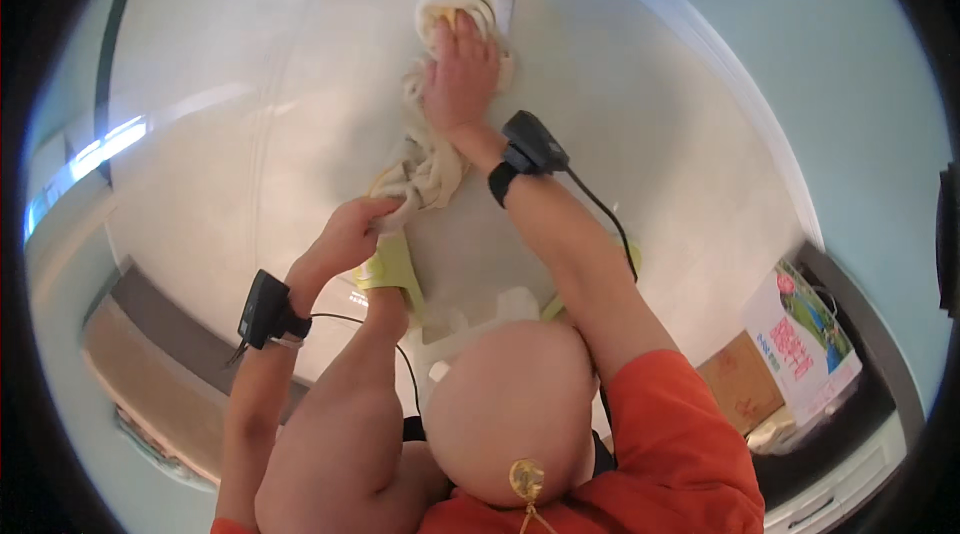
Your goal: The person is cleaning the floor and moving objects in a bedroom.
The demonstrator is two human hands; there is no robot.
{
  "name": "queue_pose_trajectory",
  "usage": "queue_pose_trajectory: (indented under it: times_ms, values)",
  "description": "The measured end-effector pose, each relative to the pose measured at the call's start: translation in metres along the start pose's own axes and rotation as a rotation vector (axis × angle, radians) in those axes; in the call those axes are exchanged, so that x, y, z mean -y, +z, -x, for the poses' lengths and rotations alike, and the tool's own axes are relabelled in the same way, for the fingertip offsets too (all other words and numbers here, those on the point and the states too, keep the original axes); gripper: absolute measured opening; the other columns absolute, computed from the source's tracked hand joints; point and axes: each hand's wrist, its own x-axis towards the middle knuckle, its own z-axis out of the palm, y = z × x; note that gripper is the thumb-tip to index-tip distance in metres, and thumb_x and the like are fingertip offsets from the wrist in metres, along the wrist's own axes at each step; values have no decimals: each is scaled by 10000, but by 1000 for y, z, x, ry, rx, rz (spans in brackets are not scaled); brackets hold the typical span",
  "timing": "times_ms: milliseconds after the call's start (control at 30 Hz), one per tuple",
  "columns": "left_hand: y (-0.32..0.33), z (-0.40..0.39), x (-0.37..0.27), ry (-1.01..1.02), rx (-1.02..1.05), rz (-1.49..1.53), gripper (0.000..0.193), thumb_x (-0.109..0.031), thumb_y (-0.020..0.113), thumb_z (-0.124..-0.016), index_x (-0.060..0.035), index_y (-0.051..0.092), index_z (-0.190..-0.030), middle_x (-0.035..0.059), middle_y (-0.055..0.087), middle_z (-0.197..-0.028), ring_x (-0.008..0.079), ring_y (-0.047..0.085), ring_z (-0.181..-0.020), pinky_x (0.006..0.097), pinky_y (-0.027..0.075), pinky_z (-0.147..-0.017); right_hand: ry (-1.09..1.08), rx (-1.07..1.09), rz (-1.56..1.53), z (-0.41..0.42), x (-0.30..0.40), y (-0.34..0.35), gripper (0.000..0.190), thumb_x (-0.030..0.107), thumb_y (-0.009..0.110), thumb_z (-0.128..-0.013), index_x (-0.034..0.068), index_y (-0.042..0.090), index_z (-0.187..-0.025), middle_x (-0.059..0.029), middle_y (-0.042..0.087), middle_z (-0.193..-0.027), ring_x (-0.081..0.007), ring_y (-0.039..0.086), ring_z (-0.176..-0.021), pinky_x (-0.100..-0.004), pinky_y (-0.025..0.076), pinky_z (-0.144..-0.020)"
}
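A long cream cloth (435, 159), twisted and bunched, lies over the pale floor in front of me. Its far end forms a loose coil, and my right hand (463, 76) bears down on it with the fingertips tucked into the folds. A bit of yellow shows at those fingertips; I cannot tell what it is. My left hand (352, 230) grips the near end of the cloth just above my green slipper (386, 264). A whitish flat corner (502, 5) sticks out from beneath the coil, mostly hidden.
A white plastic-looking object (487, 313) sits between my feet, partly hidden by my knee. At the right, a printed white box (802, 343) stands beside a brown carton (739, 380). A brown padded piece (161, 369) is at the left. Cables (607, 211) run from both wrist devices.
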Motion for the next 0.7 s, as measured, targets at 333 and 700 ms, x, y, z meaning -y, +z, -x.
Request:
queue_pose_trajectory:
  times_ms: [333, 700]
  values:
    - [55, -54, -68, 612, -232, -415, 415, -32, 533, -677, -37, 545, -1092, 95, 532, -1154, 266, 470, -1092, 347, 386, -905, 337, -439, -143, 12, -144, -135, 401, 87, 546, -830, -51, 473, -1200, -194, 517, -1197, -305, 523, -1076, -367, 404, -922]
    - [-12, -13, 33, 198, -355, -671, 435, -36, 502, -708, -112, 554, -1133, 45, 534, -1157, 213, 444, -1140, 355, 357, -920, 63, -115, 144, -120, -26, 16, 385, 95, 586, -679, 35, 548, -1057, -147, 575, -1012, -319, 539, -943, -435, 403, -827]
